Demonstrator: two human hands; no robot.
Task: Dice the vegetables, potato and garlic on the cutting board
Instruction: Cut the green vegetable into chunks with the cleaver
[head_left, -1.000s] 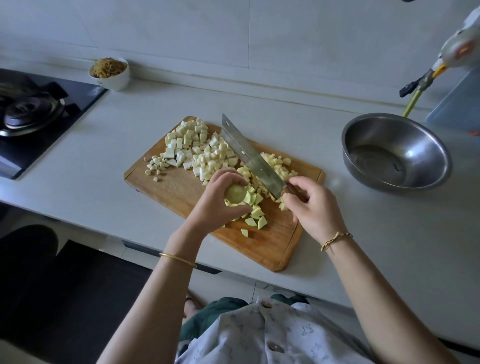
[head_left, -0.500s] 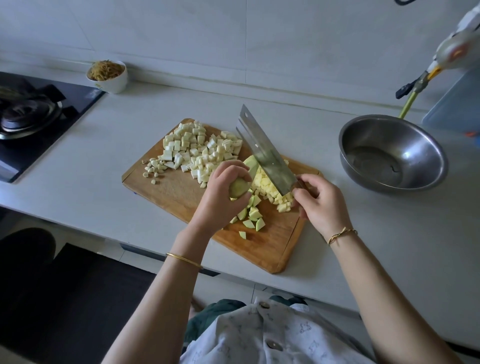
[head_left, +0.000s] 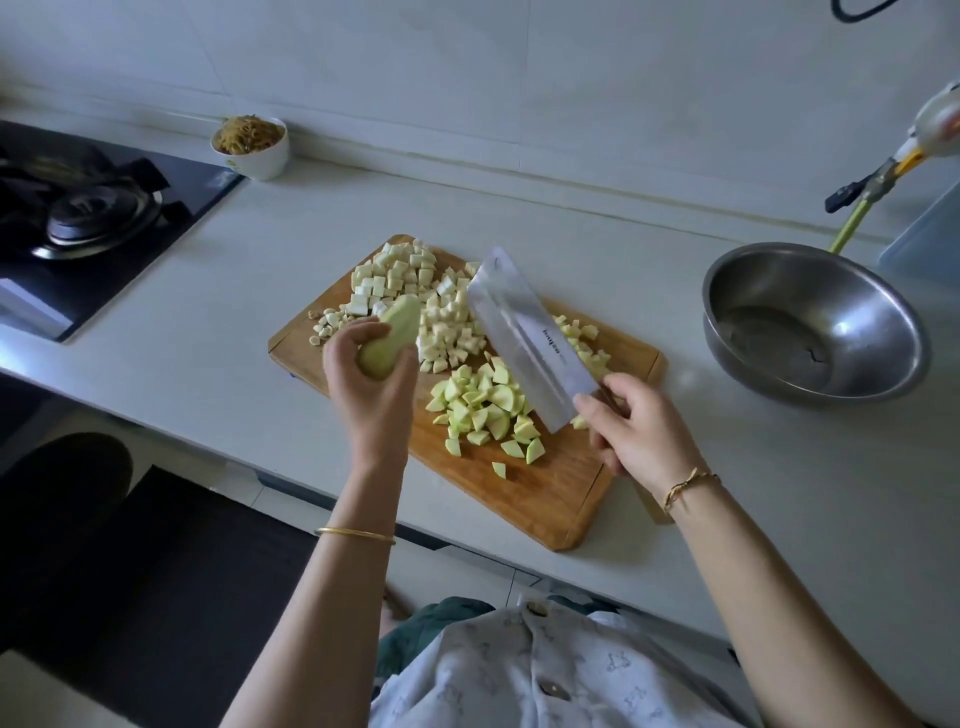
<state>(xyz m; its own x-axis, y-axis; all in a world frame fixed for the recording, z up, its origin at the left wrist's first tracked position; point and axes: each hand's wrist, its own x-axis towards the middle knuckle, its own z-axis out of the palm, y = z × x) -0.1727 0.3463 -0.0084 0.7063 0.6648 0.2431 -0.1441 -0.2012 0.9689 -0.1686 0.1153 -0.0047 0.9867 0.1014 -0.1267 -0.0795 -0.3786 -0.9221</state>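
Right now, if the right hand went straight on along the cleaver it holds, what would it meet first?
Probably the heap of white diced cubes at the wooden cutting board's far end: the right hand aims the steel cleaver up-left at it. Blade height is unclear, so it might pass above.

Pale green vegetable chunks (head_left: 483, 408), brown wooden cutting board (head_left: 550, 493), silver bowl (head_left: 810, 322)

Soft, dim daylight — faint shadows, wide-angle bending at edges, slight blur.
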